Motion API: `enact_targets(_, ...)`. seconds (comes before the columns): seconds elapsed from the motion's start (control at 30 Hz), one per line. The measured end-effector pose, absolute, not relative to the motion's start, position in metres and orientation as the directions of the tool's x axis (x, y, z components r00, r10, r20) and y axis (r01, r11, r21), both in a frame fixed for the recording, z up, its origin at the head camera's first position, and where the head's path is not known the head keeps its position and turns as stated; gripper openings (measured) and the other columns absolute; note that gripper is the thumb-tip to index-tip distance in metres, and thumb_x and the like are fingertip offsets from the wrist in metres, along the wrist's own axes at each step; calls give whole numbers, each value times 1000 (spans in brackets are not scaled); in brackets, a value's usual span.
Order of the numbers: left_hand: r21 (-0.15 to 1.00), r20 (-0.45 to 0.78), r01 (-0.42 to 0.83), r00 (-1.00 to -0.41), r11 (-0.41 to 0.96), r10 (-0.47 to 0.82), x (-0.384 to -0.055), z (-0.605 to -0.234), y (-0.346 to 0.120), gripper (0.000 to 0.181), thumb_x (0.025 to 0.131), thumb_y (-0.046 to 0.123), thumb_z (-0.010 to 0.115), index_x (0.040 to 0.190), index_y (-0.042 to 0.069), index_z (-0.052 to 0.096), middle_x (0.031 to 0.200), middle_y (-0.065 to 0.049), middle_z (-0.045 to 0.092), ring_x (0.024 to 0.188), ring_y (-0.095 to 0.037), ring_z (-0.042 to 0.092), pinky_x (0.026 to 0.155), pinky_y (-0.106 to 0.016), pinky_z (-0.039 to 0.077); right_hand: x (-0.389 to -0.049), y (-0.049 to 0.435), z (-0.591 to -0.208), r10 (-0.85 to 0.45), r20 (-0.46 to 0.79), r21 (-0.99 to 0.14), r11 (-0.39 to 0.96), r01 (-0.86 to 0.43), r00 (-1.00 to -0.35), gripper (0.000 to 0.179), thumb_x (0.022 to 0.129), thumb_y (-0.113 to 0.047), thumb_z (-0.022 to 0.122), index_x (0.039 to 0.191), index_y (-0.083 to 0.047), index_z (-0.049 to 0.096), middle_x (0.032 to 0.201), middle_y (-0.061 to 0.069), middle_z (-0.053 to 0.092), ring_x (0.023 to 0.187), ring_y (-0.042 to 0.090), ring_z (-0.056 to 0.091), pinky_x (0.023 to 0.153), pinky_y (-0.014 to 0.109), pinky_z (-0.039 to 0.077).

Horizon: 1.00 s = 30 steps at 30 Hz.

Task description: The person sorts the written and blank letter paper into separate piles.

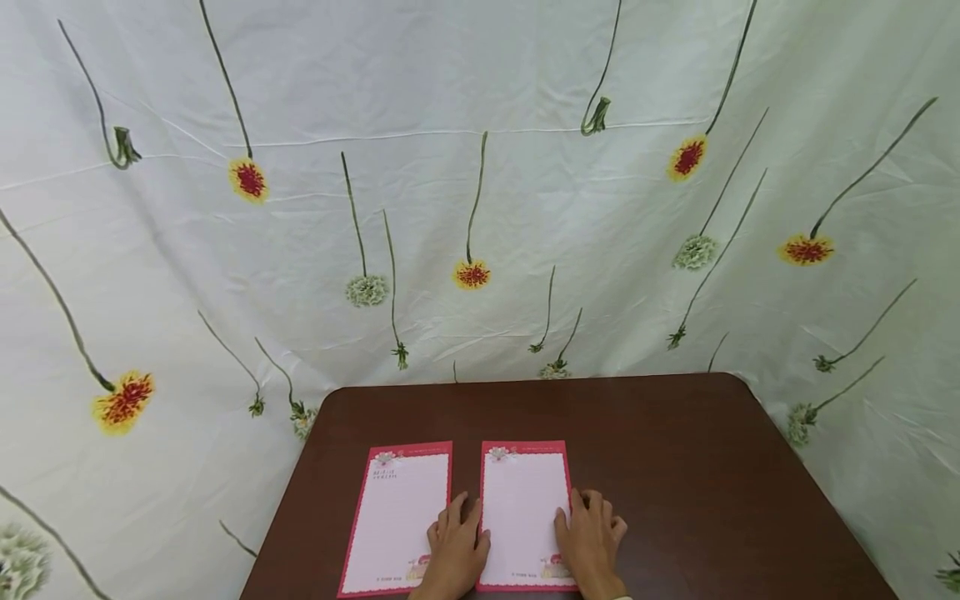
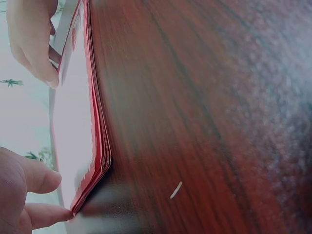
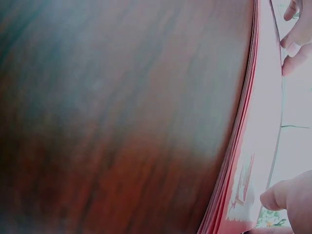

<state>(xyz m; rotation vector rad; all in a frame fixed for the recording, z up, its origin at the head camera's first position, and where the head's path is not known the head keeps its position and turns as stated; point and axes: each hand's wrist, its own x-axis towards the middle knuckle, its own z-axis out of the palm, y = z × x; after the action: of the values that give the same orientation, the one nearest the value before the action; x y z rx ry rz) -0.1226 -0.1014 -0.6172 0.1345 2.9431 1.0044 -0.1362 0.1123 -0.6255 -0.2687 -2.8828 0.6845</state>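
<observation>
From where I stand, the letter pad lies on the dark wood tabletop, its long sides running away from the near edge. It is several leaves thick, their red edges slightly stepped along the side. The top page is white within a scalloped pinkish-red border; a broader red band crosses its far end, with a white flower at the left corner. A small cottage-like picture sits at the near right, beside print too tiny to read. Just left, apart from it, lies matching letter paper with short handwritten lines near the top.
</observation>
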Motion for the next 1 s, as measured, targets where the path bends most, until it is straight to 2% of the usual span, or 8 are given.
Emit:
enact_targets(0.2,609,22,80,-996,789,85,-122,-615,-99,50,98,18,67,143,-4,61,155,-26,44,137,-45,41,103,-70,28,-137,111,-623,210,110,-461,877,137,-971,47,96,-29,72,132,1,68,130,19,61,119,40,54,93,61,33)
enact_targets(0.33,625,59,82,-997,776,58,-121,-612,-97,43,100,16,67,139,-2,65,149,-22,50,128,-39,45,97,-61,33,-137,111,-621,211,119,-475,870,131,-970,46,97,-29,71,131,2,69,129,19,63,118,39,56,94,62,33)
enact_targets(0.47,649,79,73,-996,757,28,-122,-612,-95,39,100,15,68,137,2,66,132,-15,57,117,-32,49,86,-49,34,-137,111,-618,225,141,-507,853,124,-964,42,97,-25,70,130,1,70,126,18,64,115,38,58,94,61,32)
enact_targets(0.53,653,87,73,-996,754,21,-123,-612,-95,37,100,15,69,135,4,66,119,-8,61,109,-28,52,81,-44,34,-138,112,-618,234,149,-527,841,123,-961,40,98,-23,70,130,0,70,122,18,65,112,37,59,93,60,32)
enact_targets(0.7,669,117,97,-993,737,24,-125,-612,-94,34,98,12,70,132,5,67,93,7,60,91,-17,55,75,-37,30,-140,113,-618,250,191,-565,819,102,-949,30,99,-17,69,124,0,73,109,18,69,100,37,63,88,58,32)
enact_targets(0.83,685,150,118,-989,719,19,-125,-611,-92,34,97,9,70,131,7,67,91,10,60,89,-15,56,75,-37,30,-141,116,-618,258,233,-587,806,76,-938,24,98,-11,68,118,0,75,102,18,72,94,38,66,84,56,32)
enact_targets(1.0,692,191,156,-981,705,29,-125,-608,-86,37,95,9,70,132,7,65,92,10,63,87,-14,57,78,-37,32,-145,120,-613,270,227,-607,791,81,-936,24,99,-11,67,119,-1,75,102,18,72,96,39,67,86,57,31)
